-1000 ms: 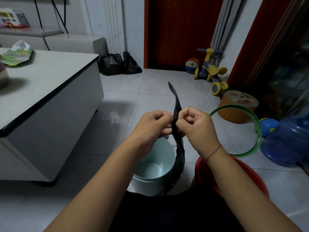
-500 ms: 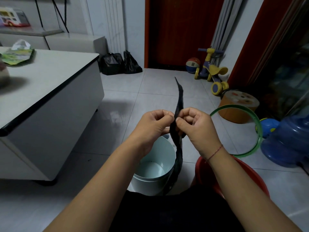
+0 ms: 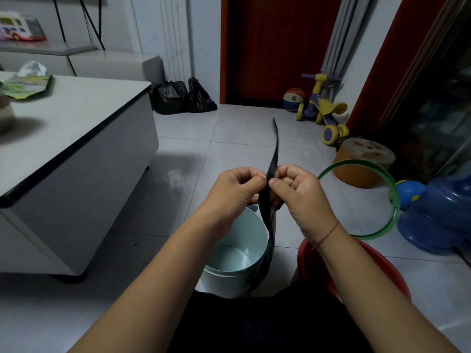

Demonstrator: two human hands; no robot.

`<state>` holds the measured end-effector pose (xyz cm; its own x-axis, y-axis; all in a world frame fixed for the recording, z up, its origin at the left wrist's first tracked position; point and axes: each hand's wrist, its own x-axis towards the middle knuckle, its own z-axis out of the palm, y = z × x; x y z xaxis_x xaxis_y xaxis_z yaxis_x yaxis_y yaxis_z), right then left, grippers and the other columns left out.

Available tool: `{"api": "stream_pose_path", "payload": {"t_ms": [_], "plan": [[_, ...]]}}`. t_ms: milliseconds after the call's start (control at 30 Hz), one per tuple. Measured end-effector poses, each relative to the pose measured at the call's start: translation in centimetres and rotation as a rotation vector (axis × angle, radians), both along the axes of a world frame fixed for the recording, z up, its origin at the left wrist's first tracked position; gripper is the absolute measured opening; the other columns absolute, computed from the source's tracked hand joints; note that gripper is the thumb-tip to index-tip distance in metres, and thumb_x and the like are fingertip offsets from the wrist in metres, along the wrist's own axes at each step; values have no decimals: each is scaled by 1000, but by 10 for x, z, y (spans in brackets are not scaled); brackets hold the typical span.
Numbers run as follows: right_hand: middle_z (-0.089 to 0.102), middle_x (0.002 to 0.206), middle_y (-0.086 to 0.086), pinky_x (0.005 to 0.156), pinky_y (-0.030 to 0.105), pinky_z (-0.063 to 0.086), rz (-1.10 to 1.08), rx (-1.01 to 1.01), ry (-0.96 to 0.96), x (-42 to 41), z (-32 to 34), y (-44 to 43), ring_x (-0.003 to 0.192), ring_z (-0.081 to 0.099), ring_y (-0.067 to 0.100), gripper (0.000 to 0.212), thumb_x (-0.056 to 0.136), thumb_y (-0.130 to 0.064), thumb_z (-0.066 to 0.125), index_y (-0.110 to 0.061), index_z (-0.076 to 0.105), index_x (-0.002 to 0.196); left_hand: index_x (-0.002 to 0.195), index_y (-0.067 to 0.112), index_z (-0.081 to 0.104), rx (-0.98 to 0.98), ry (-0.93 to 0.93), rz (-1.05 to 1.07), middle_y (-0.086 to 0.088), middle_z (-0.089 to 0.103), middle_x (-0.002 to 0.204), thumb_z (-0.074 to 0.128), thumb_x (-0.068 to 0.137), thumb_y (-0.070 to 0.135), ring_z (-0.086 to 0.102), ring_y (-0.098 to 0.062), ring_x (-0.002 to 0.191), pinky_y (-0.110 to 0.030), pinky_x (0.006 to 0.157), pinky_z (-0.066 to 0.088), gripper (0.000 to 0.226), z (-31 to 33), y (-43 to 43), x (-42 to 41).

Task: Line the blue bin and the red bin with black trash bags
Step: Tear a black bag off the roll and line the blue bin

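A flat, folded black trash bag point(image 3: 270, 222) hangs between my hands, its thin top end sticking up and its lower part dangling over the pale blue bin point(image 3: 237, 253). My left hand point(image 3: 235, 192) and my right hand point(image 3: 297, 192) pinch the bag's edge side by side, thumbs and fingertips pressed on the plastic. The blue bin stands unlined on the floor below my hands. The red bin point(image 3: 356, 266) stands to its right, mostly hidden behind my right forearm.
A grey cabinet with a black-edged top point(image 3: 76, 138) fills the left. Two full black bags point(image 3: 183, 98) lie by the dark red door. A green hoop point(image 3: 362, 200), a blue water jug point(image 3: 443, 215), an orange stool and a toy scooter crowd the right side.
The bag's upper tip has swung a little to the right and stands straighter. My fingers keep working at the bag's edge; both hands stay in the same place.
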<state>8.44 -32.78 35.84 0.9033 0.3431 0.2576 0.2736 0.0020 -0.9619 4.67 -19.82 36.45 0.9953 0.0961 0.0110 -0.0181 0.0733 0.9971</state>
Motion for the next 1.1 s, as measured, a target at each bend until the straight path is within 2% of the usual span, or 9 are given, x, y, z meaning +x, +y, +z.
{"api": "stream_pose_path", "payload": {"t_ms": [167,267,367,467,667,767,867,933,1100], "plan": [[59,49,-2,50,20,47,10,40,31,1,0,-1,46,53,9,6,87,0,53,0,58,84,75,16,60,-54,-13,-5,-3,67,69,56,89,11,64,-15,66,-39,88,51,16,-1,1,3],[58,50,-3,51,20,46,8,87,64,3,0,-2,48,51,9,6,80,-10,55,-6,59,79,79,10,62,-128,-10,-26,-10,70,77,49,92,7,68,-17,69,-28,80,55,19,-2,3,4],[58,52,-3,53,20,46,-2,74,56,4,-2,-4,51,51,9,10,88,-4,55,-7,59,80,82,8,62,-159,-7,-34,-14,70,79,50,92,7,69,-20,72,-27,78,56,15,-2,2,4],[58,52,-3,54,18,46,0,45,42,3,-2,-4,51,52,9,11,89,-4,56,-8,59,79,80,12,61,-154,-15,-25,-6,68,71,58,91,11,67,-15,66,-23,70,55,11,-1,1,3],[58,52,-4,53,18,46,24,27,44,1,-1,-3,50,53,7,4,88,-2,57,-4,60,85,80,15,64,-31,-28,2,0,67,71,61,89,13,64,-12,68,-38,86,51,10,-2,1,2],[59,58,-4,56,19,47,63,44,42,0,-1,-3,56,54,8,7,83,-11,60,-6,63,85,97,9,66,-37,-18,22,-7,70,85,64,88,11,67,-19,77,-44,90,50,10,-3,3,2],[58,63,-5,63,23,46,92,48,41,-1,0,-3,63,51,10,15,83,-23,56,-16,67,76,92,9,70,-19,-29,21,-6,71,80,65,86,14,67,-16,74,-37,82,53,9,-5,5,3],[58,65,-4,65,23,45,98,44,43,0,0,-3,65,51,11,22,90,-22,51,-20,67,75,87,8,70,-22,-41,13,-4,69,74,64,87,14,66,-13,68,-25,71,53,8,-5,5,3],[62,70,4,62,22,50,55,48,60,-1,1,-3,63,56,14,14,92,-3,51,-14,59,97,84,5,66,-4,-62,1,-3,66,69,56,92,7,62,-10,61,-18,65,52,13,-6,5,4]]}}
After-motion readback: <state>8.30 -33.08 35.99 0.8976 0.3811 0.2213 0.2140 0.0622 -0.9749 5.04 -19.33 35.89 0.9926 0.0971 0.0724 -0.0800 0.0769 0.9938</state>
